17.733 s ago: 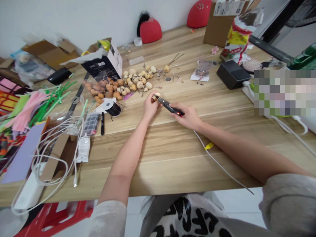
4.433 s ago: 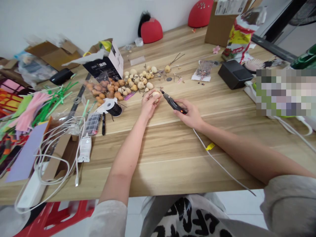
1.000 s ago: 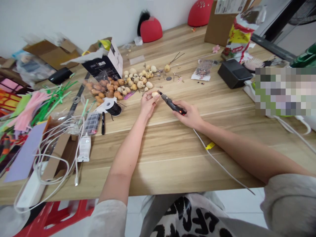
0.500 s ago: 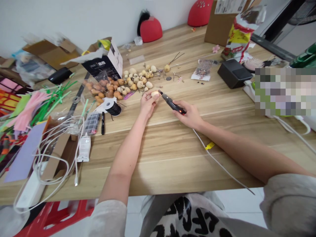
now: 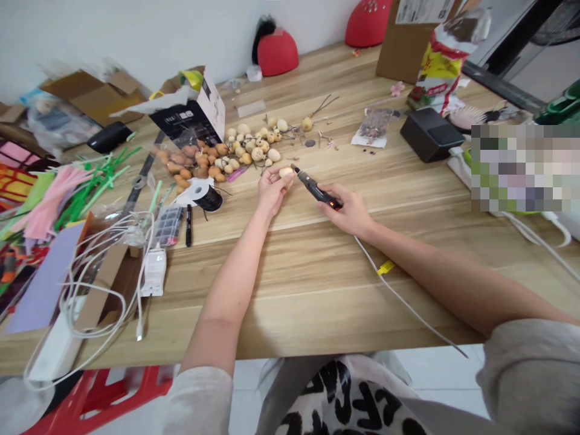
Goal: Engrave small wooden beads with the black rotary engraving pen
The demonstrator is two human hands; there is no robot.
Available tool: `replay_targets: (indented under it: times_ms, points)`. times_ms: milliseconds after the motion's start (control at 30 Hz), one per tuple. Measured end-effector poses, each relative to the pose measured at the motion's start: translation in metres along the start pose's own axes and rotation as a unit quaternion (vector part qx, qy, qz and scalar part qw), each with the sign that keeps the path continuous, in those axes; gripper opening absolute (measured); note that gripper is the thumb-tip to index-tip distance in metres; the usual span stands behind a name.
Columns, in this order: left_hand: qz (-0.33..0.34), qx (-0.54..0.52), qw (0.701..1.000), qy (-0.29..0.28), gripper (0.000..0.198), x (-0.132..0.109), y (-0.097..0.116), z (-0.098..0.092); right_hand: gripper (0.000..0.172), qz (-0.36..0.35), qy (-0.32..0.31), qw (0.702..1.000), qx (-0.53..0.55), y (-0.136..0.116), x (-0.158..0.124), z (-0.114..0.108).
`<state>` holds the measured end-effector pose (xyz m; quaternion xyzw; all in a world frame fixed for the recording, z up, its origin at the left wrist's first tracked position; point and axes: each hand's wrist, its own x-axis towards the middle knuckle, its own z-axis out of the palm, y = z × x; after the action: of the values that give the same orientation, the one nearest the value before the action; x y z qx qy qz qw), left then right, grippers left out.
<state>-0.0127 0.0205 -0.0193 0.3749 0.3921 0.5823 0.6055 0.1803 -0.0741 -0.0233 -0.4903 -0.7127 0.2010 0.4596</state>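
1. My left hand (image 5: pixel 273 192) is partly closed, and it holds a little pale gourd (image 5: pixel 286 172) between my thumb and fingers, up above the desk.
2. My right hand (image 5: pixel 348 209) is closed around a black engraving pen (image 5: pixel 316 191) the way I hold a pencil. A small red light glows on the pen.
3. The tip of the pen is just beside the gourd. I cannot tell if they touch.
4. A white cord (image 5: pixel 399 302) lies on the desk (image 5: pixel 312 320) by my right arm. The desk has a light wood look with long stripes.
5. Near my left hand, a heap of small pale gourds (image 5: pixel 251 148) lies next to a heap of orange-brown gourds (image 5: pixel 194 163).
6. Closer to me are a black thread spool (image 5: pixel 208 200), a black marker (image 5: pixel 188 226) and a clear box with little compartments (image 5: pixel 167 226).
7. Far to the left are tangled white cables (image 5: pixel 104 272) and green and pink pipe cleaners (image 5: pixel 77 193).
8. A black box (image 5: pixel 428 134) sits on the right side of the desk. A cardboard box (image 5: pixel 403 42) stands at the far end.
9. Behind the desk is a white wall (image 5: pixel 136 30), with a red round thing (image 5: pixel 277 53) on the desk in front of it.
10. Below the desk's edge, I see a red stool (image 5: pixel 95 402) and a white floor (image 5: pixel 437 374).
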Motion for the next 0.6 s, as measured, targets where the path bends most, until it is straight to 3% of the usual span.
replay_targets:
  times_ms: [600]
  points:
    - [-0.002, -0.007, 1.0, 0.004, 0.045, -0.0015, 0.0009, 0.0018, 0.041, 0.017, -0.015, 1.0, 0.004, -0.0014, 0.0003, -0.0006]
